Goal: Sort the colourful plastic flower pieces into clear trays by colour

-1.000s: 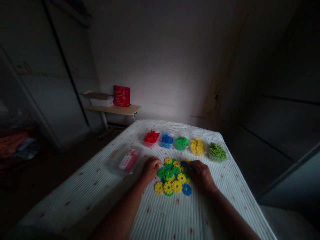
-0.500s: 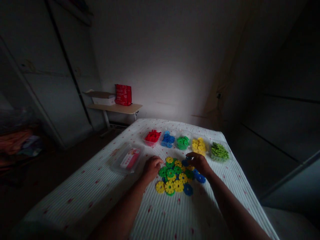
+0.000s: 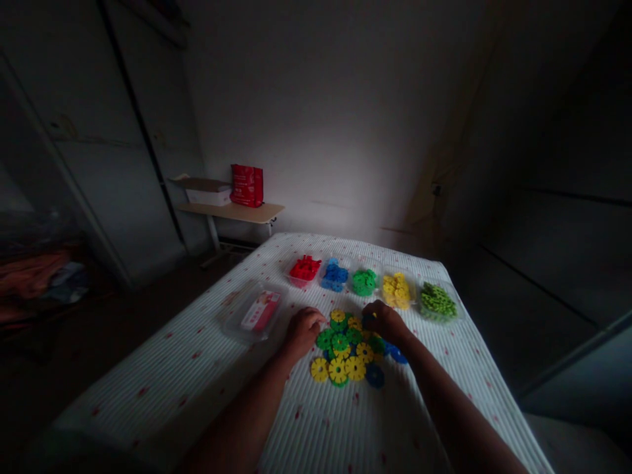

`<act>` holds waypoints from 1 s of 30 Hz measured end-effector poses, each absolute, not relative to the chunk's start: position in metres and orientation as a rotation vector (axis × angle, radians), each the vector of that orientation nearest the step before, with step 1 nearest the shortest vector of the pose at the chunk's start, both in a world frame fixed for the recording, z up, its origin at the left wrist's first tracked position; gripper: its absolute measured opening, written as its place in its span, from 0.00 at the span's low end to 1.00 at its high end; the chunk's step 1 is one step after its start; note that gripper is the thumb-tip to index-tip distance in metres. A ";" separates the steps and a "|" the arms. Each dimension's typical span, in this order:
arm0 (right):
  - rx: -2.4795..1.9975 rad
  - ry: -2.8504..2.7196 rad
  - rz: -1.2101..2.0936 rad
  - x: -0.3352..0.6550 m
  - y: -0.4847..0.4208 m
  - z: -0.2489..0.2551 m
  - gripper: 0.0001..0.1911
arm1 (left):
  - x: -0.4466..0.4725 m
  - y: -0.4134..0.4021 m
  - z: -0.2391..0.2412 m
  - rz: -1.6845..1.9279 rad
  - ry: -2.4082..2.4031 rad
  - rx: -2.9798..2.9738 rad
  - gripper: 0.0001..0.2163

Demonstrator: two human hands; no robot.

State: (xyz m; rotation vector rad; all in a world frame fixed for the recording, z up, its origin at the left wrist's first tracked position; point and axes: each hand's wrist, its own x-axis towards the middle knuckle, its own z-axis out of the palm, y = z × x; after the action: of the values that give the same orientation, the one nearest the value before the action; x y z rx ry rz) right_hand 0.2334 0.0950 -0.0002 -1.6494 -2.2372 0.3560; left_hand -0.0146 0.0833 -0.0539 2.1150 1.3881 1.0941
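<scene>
Notched plastic interlocking discs (image 3: 355, 368) in yellow, green and blue lie in a loose pile on the striped cloth. At the pile's left edge is my left hand (image 3: 303, 330), its fingers loosely bent, a gap showing by the thumb and nothing visible in them. My right hand (image 3: 388, 320) reaches over the far right of the pile, fingers bent down and closed around a dark blue disc (image 3: 369, 322); the fingertips partly hide it. More blue discs (image 3: 395, 353) lie under the right wrist.
Clear tubs in a row behind the pile hold red pieces (image 3: 305, 266), blue discs (image 3: 334, 274), green discs (image 3: 364, 282), yellow discs (image 3: 396, 289) and light green pieces (image 3: 437, 301). A labelled clear lid or box (image 3: 259, 311) lies left. Beyond stands a side table (image 3: 241, 212) with a red bag (image 3: 247, 185).
My right hand has moved slightly left and lower over the pile. My left hand stays almost in place. The whole view has shifted a little.
</scene>
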 end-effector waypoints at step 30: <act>-1.907 -1.633 0.572 0.273 0.110 -0.009 0.15 | -0.014 0.088 -0.064 1.102 1.421 2.146 0.14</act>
State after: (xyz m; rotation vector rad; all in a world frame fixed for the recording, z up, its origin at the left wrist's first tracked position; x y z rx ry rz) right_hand 0.2726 0.1098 -0.0092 -1.9066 -1.6332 0.5716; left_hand -0.0144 0.0885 -0.0636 2.1460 1.4210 1.1024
